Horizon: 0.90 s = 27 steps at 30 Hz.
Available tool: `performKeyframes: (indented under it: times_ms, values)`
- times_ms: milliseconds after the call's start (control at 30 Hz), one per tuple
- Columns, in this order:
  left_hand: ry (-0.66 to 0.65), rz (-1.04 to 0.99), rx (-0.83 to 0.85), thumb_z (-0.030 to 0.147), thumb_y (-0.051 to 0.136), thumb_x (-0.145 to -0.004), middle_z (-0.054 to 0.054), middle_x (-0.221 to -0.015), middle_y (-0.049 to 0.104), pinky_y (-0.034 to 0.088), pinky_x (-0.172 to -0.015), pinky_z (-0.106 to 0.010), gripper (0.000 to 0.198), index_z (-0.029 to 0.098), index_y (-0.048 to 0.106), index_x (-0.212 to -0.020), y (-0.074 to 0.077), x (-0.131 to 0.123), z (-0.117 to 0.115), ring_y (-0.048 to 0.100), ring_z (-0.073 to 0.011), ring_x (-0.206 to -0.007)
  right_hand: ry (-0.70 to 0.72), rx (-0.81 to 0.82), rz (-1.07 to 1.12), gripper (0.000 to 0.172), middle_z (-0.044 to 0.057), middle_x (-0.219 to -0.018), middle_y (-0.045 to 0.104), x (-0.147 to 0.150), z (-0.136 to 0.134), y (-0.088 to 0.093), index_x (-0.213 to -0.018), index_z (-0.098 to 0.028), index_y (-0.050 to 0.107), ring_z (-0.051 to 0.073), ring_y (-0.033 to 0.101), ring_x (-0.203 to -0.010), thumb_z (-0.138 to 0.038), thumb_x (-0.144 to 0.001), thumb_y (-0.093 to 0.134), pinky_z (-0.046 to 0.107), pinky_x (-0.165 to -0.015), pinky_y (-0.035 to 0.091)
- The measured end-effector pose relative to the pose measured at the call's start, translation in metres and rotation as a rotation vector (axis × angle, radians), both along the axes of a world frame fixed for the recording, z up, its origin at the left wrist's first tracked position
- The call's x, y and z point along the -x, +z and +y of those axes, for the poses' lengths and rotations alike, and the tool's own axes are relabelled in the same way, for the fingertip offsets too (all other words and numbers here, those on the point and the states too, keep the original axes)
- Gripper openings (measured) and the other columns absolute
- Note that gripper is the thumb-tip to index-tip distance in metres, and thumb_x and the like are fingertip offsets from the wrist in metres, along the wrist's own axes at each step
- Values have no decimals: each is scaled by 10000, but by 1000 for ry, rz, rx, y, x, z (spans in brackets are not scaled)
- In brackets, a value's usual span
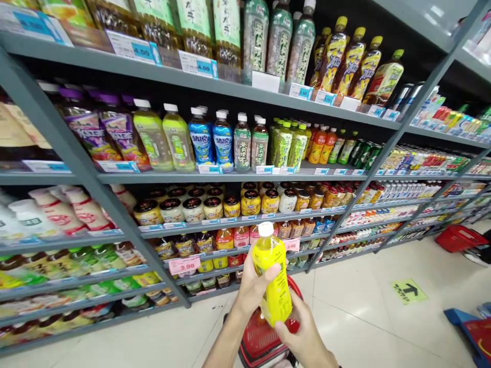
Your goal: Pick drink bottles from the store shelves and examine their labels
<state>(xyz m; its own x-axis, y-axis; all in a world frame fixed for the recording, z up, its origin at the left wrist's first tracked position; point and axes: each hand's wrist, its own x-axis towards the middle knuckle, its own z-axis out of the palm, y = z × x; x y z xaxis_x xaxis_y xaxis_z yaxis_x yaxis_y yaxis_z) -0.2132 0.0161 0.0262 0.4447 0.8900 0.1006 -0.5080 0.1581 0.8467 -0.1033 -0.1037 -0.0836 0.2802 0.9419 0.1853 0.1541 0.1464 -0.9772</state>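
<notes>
A yellow drink bottle [273, 276] with a white cap stands upright in front of me, gripped by both hands. My left hand [251, 289] wraps its fingers round the bottle's left side, thumb across the label. My right hand [303, 335] grips the bottle's bottom end from below on the right. Right under the bottle is a red shopping basket [258, 341], partly hidden by my arms. The hands are level with the lower shelves.
Grey store shelves [215, 177] full of bottled drinks and jars run from left to far right. A second red basket [459, 238] sits on the floor at the right. A green arrow sticker [408, 291] marks the pale tiled floor. A blue stand [470, 327] fills the bottom right corner.
</notes>
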Motion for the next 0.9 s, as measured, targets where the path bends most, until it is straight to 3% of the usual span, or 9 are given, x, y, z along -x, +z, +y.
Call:
performKeyframes:
  times_ms: [133,233,333,467,533,767,900]
  values:
    - [44,170,-98,406,904,-722,-37,-1025,705,564,-800,-294,744,235,446,-1282,12,16,-6,673,-173,-840,26,34,-43,657,164,-1383,713,-1,2,22,-1494,-217,578,223,778,-860,-427,-896,751,331,-794,684]
    - [102,259,-115,341,905,-697,-22,-1043,678,541,-778,-265,722,233,430,-1230,17,25,-14,625,-143,-824,31,48,-66,607,173,-1392,707,-1,0,27,-1468,-209,600,209,779,-836,-392,-908,747,336,-809,686]
    - [110,216,-88,344,906,-688,-8,-1020,662,532,-760,-256,739,230,411,-1223,16,33,-20,609,-132,-809,73,81,-33,649,184,-1441,677,4,0,23,-1476,-209,582,226,792,-869,-417,-894,781,363,-832,690]
    - [93,141,-31,408,884,-730,-4,-1007,660,535,-767,-269,761,234,365,-1257,15,41,-24,617,-136,-813,203,81,80,648,167,-1473,670,17,4,19,-1485,-228,572,303,743,-1205,-441,-912,788,422,-1017,641]
    - [101,130,-25,418,875,-748,-15,-1037,662,540,-806,-281,760,231,359,-1274,17,46,-25,624,-141,-849,234,68,133,633,157,-1448,691,23,5,20,-1468,-229,586,310,717,-1266,-457,-914,790,439,-1067,613]
    - [61,83,-33,433,873,-792,-43,-1066,678,556,-853,-325,722,223,372,-1268,16,57,-29,677,-184,-924,227,-13,46,505,93,-1300,776,21,2,35,-1364,-277,694,266,762,-1155,-391,-890,823,358,-1009,630]
    - [37,7,-24,422,875,-811,-25,-1052,683,563,-840,-301,674,230,397,-1246,13,59,-31,674,-155,-891,166,-102,-8,492,71,-1273,792,20,-3,34,-1356,-314,711,246,777,-1121,-346,-879,830,318,-981,639]
